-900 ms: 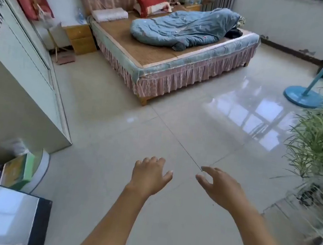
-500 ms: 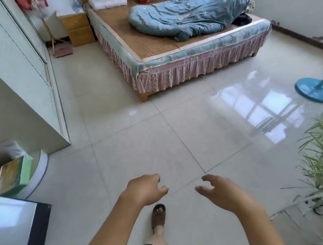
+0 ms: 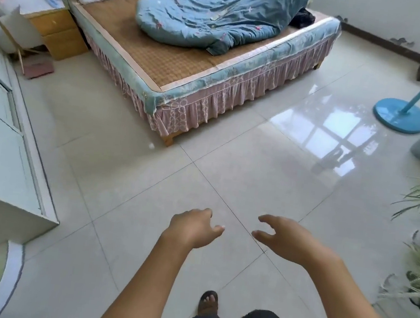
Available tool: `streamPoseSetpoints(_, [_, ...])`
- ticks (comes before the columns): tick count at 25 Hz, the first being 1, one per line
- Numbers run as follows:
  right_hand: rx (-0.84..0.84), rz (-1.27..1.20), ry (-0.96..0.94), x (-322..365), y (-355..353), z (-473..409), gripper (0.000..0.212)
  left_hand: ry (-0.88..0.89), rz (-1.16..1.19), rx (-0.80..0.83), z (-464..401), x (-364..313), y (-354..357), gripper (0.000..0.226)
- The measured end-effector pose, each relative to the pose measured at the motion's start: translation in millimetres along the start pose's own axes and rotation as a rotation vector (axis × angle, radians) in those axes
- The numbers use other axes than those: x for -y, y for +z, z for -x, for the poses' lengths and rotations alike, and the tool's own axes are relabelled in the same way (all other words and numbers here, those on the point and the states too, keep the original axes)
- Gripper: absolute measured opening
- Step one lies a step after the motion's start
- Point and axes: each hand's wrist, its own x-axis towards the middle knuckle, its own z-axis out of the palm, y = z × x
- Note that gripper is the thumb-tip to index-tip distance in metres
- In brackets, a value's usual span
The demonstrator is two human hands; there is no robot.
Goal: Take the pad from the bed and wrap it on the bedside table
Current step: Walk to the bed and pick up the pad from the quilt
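Bed (image 3: 188,62) now nearer, at 12 o'clock. Left hand (image 3: 190,227) and right hand (image 3: 288,239) held out empty, fingers loosely curled. Pad unidentified; bedside table (image 3: 58,34) at 10 o'clock.

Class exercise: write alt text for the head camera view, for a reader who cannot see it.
A person's empty left hand and right hand reach forward over a glossy tiled floor, well short of a bed with a crumpled blue quilt; a wooden bedside table stands beside it.
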Motion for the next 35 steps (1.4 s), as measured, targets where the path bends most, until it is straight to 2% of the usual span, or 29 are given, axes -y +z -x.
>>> streamPoseSetpoints(2, [-0.008,-0.073,0.096,-24.4,-66.5,-110.1,0.053,-0.035,0.025,0.048,-128.3,-35.6,-63.1,0.052])
streamPoseSetpoints(7, [0.035,-0.07,0.082,-25.0,-81.1,-118.9,0.053,0.059,-0.041,0.076,-135.1,-44.9,-71.2,0.046])
streamPoseSetpoints(12, [0.021,-0.09,0.047,-71.0,-174.0,-222.7,0.054,0.03,-0.03,0.05,-249.3,-108.2,-128.6,0.045])
streamPoseSetpoints(20, [0.005,0.006,0.015,-132.9,-310.6,-356.5,0.052,-0.018,0.034,0.022,-394.8,-210.0,-207.6,0.046])
streamPoseSetpoints(27, [0.016,0.043,-0.012,-151.2,-402.7,-487.7,0.051,0.002,0.019,0.017,-536.7,-254.9,-274.7,0.047])
streamPoseSetpoints(35, [0.016,0.084,-0.018,-142.3,-513.1,-647.2,0.05,-0.011,0.044,0.015,-696.1,-274.5,-377.2,0.045])
